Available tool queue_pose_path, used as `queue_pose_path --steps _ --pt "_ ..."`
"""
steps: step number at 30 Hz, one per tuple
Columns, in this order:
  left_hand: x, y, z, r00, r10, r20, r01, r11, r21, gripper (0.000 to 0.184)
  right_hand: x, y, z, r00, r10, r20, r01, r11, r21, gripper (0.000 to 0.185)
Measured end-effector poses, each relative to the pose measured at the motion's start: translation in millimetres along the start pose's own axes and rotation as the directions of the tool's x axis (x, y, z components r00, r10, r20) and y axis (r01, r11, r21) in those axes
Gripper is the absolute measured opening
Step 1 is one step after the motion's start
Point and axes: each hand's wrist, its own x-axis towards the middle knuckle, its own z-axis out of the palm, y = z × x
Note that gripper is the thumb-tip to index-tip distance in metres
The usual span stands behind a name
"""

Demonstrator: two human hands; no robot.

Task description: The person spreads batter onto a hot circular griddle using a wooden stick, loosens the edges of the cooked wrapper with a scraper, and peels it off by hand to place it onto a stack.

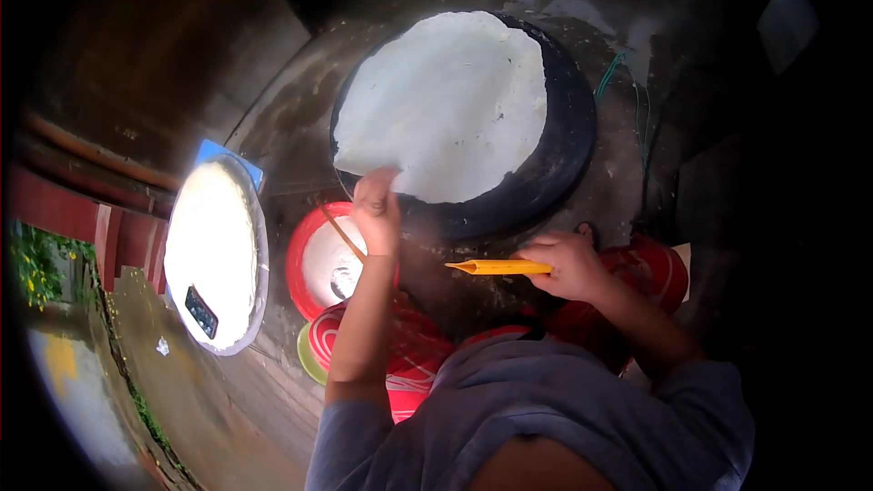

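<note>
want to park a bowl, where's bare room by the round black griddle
Beyond the round red basin, bare floor lies between the round black griddle and the round bright white tray. A griddle crescent right of the white sheet is bare. Crowded: the lap side, with basin, left hand, right hand and its yellow pointed tool.

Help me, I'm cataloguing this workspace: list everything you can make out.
Round black griddle: 1, black, upper centre
Thin round sheet: 1, white, on griddle
Flat yellow tool: 1, yellow, below griddle
Round red basin: 1, red, left of centre
Thin brown stick: 1, brown, over basin rim
Round pale tray: 1, whitish, left
Rectangular black device: 1, black, on tray's white filling
Flat blue piece: 1, blue, by tray
Curved green object: 1, green, beside basin
Thin green cord: count unclear, green, right of griddle
Grey shirt: 1, grey, bottom
Left grip: 1, bare, at sheet's edge
Right grip: 1, bare, around tool
</note>
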Motion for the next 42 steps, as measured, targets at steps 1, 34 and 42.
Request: queue_pose_path --steps 1,34,42 --pt "-7.0 6.2 -2.2 0.997 0.07 0.033 -0.071 0.997 0.033 0.035 0.2 0.6 -0.5 1.0 0.005 0.02 -0.007 0.997 0.07 0.027" --pt "73.2 55.1 -295.0 0.961 0.232 0.152 -0.253 0.957 0.144 0.018 346.3 -80.7 -26.6 0.921 -0.259 -0.29 0.229 0.964 -0.134 0.098" --pt "46.1 -86.2 -398.5 0.905 -0.386 -0.18 0.381 0.923 -0.063 0.009 419.5 -194.1 20.9 0.906 -0.421 -0.048 0.393 0.876 -0.279 0.007"
